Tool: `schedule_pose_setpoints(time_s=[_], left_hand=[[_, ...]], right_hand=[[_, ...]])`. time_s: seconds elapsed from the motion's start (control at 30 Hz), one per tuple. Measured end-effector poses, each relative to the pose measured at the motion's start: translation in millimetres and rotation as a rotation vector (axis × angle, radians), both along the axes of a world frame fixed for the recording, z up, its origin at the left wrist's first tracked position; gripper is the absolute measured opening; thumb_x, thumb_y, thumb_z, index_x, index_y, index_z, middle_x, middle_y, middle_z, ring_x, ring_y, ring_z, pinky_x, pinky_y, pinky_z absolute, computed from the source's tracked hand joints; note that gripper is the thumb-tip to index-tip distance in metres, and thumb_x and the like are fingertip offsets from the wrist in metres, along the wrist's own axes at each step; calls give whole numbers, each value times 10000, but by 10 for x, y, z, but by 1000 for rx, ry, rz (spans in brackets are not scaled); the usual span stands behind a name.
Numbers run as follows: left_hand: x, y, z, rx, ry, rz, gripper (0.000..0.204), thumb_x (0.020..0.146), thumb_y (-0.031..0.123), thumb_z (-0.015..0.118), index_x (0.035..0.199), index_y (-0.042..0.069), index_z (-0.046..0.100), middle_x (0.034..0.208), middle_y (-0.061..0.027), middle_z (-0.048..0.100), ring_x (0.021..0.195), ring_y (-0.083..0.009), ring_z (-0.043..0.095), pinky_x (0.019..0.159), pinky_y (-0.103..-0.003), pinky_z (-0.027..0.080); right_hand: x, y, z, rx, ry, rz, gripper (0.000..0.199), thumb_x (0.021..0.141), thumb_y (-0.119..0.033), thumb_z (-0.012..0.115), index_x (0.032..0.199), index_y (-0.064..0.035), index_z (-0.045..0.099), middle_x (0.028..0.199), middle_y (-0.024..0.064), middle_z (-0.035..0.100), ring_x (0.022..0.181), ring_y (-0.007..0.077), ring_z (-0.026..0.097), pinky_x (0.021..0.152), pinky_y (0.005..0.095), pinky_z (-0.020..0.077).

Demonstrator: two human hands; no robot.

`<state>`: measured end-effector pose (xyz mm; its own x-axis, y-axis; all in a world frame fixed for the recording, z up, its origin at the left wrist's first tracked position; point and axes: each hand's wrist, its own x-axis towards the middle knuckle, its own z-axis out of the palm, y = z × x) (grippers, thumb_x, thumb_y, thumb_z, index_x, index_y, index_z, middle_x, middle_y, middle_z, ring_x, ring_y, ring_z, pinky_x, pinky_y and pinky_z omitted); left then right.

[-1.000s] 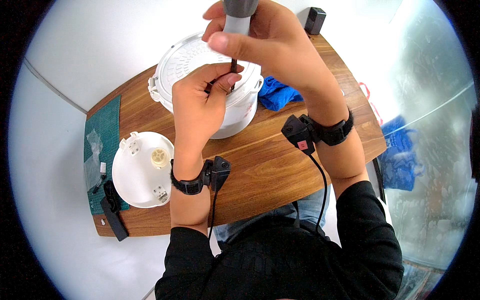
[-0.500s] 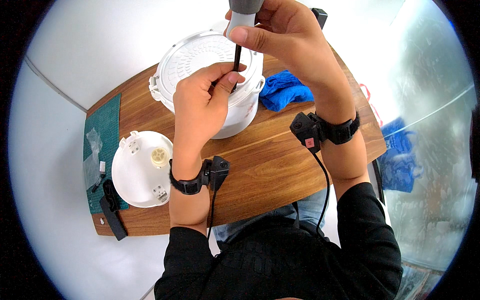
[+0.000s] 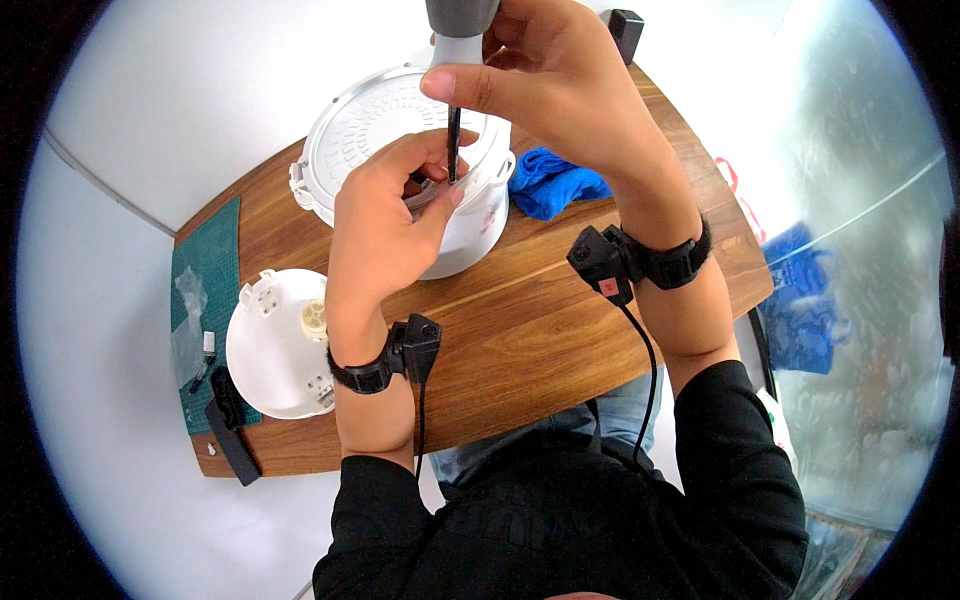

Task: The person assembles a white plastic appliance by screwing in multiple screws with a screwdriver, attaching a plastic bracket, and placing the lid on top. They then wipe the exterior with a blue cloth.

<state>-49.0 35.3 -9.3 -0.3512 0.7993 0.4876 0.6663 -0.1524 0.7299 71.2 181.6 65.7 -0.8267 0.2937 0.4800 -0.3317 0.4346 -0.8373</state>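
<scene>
My right hand (image 3: 555, 95) grips a grey electric-looking screwdriver (image 3: 462, 18) by its lighter lower end, its dark shaft pointing almost straight down. The shaft's tip reaches the near rim of a white rice cooker (image 3: 475, 235), whose round lid carries a ridged disc. At that rim my left hand (image 3: 385, 220) is closed, thumb and curled fingers around the tip. What those fingers hold, if anything, is too small and covered to make out. A round white cover (image 3: 275, 350) with hinge pieces and a cream round fitting lies inside up, left of my left forearm.
Right of the cooker is a crumpled blue cloth (image 3: 555, 185). A green cutting mat (image 3: 215, 240) at the left carries a clear plastic bag (image 3: 187, 345) and small parts, with a black strip (image 3: 232, 440) nearby. A black box (image 3: 626, 35) stands at the far edge.
The screwdriver and my right hand have shifted slightly left and down. My left thumb has dropped away from the shaft, lower along the rim. The whole view has shifted a little.
</scene>
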Motion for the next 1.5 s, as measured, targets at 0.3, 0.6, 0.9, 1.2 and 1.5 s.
schedule_pose_setpoints(time_s=[0.3, 0.6, 0.9, 1.2, 1.5], left_hand=[[-9, 6, 12, -13, 85, 0, 403, 777, -61, 626, 1145, 90, 691, 828, -61, 654, 769, -194, 635, 704, -304, 527], [-32, -10, -16, 3, 67, 1, 429, 782, -63, 617, 1176, 95, 676, 881, -66, 682, 784, -195, 644, 726, -312, 534], [-35, -38, 11, -17, 11, -19, 480, 786, -118, 616, 1213, 96, 669, 869, -19, 623, 760, -93, 547, 709, -233, 464], [23, -4, -26, 51, 98, 42, 412, 787, -107, 640, 1133, 102, 722, 782, -15, 598, 714, -96, 545, 648, -237, 447], [145, -88, -23, 63, 352, 203, 391, 795, -72, 646, 1123, 118, 742, 812, -58, 676, 783, -173, 643, 674, -269, 507]], right_hand=[[24, 34, -62, -63, 83, 20, 337, 884, -168, 767, 1080, 45, 594, 849, 69, 649, 745, 108, 627, 642, 255, 539], [54, -111, -60, -227, 250, -56, 295, 883, -127, 762, 1085, 33, 617, 891, 63, 665, 748, 95, 610, 652, 241, 521], [495, 227, -723, -205, 261, -307, 204, 920, -225, 709, 970, -34, 661, 872, 70, 690, 829, 159, 661, 774, 313, 516], [946, 180, -1196, -430, 61, -379, 236, 924, -252, 712, 959, -27, 652, 864, 46, 663, 806, 139, 621, 757, 297, 491], [1050, 66, -1322, -471, -39, -405, 300, 961, -242, 652, 1131, -2, 589, 876, 94, 661, 829, 179, 674, 762, 318, 501]])
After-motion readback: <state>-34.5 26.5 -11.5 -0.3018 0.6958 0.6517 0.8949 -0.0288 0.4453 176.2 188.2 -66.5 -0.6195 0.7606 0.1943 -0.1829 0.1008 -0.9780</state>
